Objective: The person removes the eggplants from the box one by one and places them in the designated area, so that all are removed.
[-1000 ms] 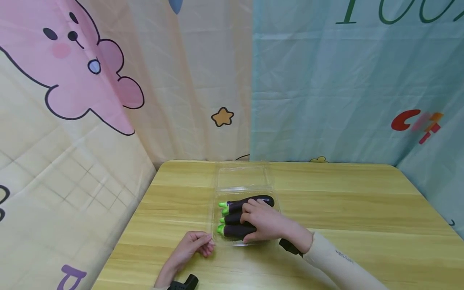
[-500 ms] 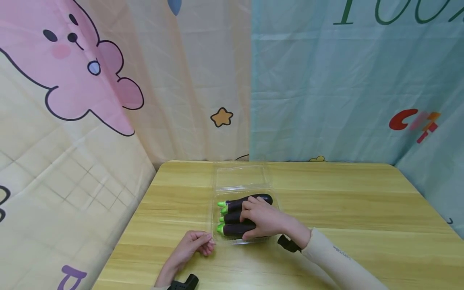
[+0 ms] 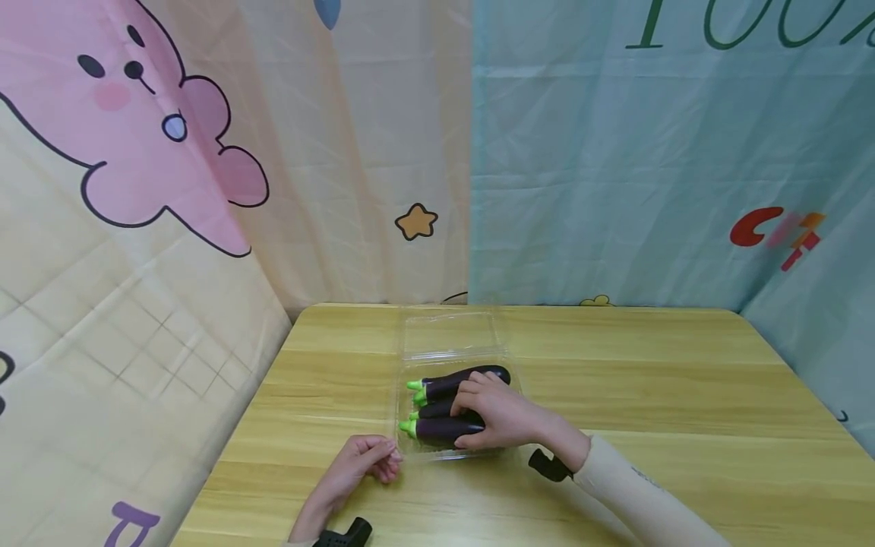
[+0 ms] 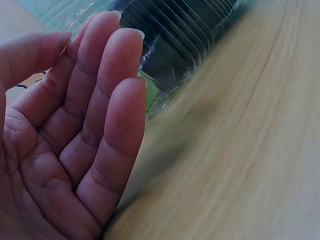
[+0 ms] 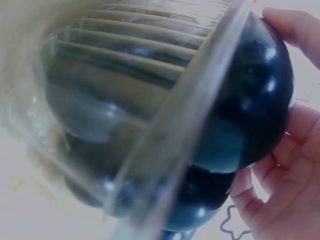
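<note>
A clear hinged plastic container (image 3: 454, 457) lies unfolded on the table, its lid (image 3: 450, 333) laid back on the far side. Several dark purple eggplants with green stems lie side by side in its base. My right hand (image 3: 502, 410) grips the nearest eggplant (image 3: 444, 431), thumb on the near side and fingers curled over the far side. That eggplant's round end (image 5: 255, 95) shows between thumb and fingers in the right wrist view. At the container's near left corner, my left hand (image 3: 365, 460) pinches the rim between thumb and index finger; its other fingers are loosely bent.
The wooden table (image 3: 636, 380) extends to both sides of the container. Printed cloth (image 3: 369, 152) hangs behind the table and along its left and right sides. Each wrist carries a small black camera (image 3: 549, 465).
The nearest eggplant has shifted slightly left, its green stem now farther out than the others. My right hand stays on it, and the left hand keeps its place at the corner.
</note>
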Available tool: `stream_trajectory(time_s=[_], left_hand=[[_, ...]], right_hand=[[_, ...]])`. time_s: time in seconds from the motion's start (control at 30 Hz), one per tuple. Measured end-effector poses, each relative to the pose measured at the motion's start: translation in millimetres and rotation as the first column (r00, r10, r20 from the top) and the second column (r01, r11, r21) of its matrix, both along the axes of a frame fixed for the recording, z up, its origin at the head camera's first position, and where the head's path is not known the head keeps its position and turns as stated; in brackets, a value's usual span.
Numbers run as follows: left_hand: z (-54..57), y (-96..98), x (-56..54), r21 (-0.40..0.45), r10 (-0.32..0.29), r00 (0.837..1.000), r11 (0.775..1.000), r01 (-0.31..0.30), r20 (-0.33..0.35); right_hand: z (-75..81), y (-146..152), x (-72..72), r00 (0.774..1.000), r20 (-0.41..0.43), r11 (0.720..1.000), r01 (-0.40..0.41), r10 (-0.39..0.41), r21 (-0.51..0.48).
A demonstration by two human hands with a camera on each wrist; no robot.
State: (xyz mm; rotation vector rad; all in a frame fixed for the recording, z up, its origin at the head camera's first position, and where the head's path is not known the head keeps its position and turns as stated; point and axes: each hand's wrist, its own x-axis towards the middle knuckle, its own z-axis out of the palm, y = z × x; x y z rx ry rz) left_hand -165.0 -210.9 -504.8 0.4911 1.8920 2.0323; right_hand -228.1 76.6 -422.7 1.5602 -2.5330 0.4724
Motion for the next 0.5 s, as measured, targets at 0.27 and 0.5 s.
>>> stream_trajectory(time_s=[0.27, 0.5], left_hand=[[-0.1, -0.9, -1.2, -0.039, 0.03, 0.999, 0.999, -0.029, 0.018], [-0.1, -2.8, -1.5, -0.013, 0.029, 0.999, 1.0, -0.028, 0.021]], right_hand=[[1.6, 1.6, 3.7, 0.998, 0.064, 0.999, 0.005, -0.002, -0.039], [2.7, 2.0, 8.9, 0.987, 0.15, 0.997, 0.063, -0.057, -0.04]])
